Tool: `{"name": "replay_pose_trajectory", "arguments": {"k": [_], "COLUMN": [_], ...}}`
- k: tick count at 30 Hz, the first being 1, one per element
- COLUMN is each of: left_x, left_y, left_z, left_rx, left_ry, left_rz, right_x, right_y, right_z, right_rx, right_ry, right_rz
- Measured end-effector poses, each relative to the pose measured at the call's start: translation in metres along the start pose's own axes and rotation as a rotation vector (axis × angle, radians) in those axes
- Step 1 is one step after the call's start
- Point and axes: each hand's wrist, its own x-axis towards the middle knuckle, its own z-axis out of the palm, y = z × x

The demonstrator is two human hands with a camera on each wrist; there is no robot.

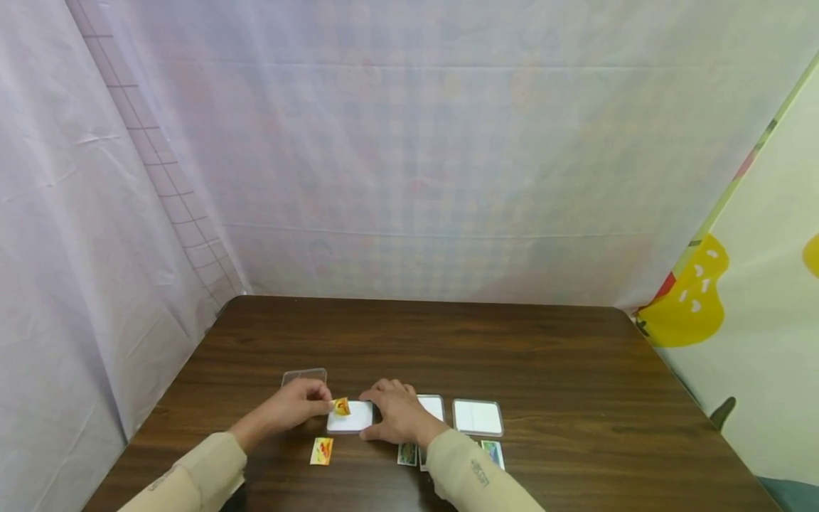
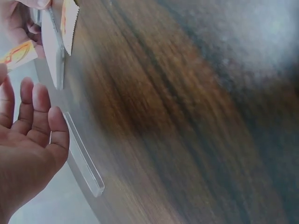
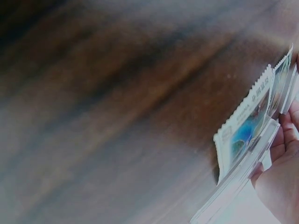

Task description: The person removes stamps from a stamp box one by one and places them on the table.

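Note:
My left hand point(image 1: 291, 407) pinches a yellow-orange postage stamp point(image 1: 342, 407) by its left edge, between thumb and index finger. In the left wrist view its other fingers point(image 2: 41, 105) are loosely bent. The stamp overlaps the left part of a flat plastic case point(image 1: 350, 423) with a white inside. At that case's right end, my right hand point(image 1: 402, 416) grips it with thumb and fingers at its near and far edges. A second yellow-orange stamp point(image 1: 322, 451) lies on the table just in front of the case.
A clear plastic lid point(image 1: 304, 373) lies behind my left hand. Two more white-lined cases, one partly covered point(image 1: 433, 406) by my right hand and one farther right point(image 1: 477, 418), lie on the brown table point(image 1: 576, 398). Green-toned stamps point(image 1: 407, 454) and a blue-green stamp point(image 1: 493, 452) lie near my right forearm.

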Motion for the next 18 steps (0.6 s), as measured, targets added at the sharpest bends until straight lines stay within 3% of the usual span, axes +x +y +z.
{"name": "replay_pose_trajectory", "arguments": {"k": [9, 18], "left_x": [-0.004, -0.012], "left_y": [-0.001, 0.002], "left_z": [-0.002, 0.0], "left_rx": [-0.084, -0.111], "left_ry": [-0.079, -0.142], "left_rz": [-0.06, -0.03], "right_x": [0.0, 0.0], "right_y": [0.001, 0.002], "right_z": [0.0, 0.001], "right_rx": [0.0, 0.001], "right_ry": [0.01, -0.003], "right_rz": [-0.013, -0.003]}}
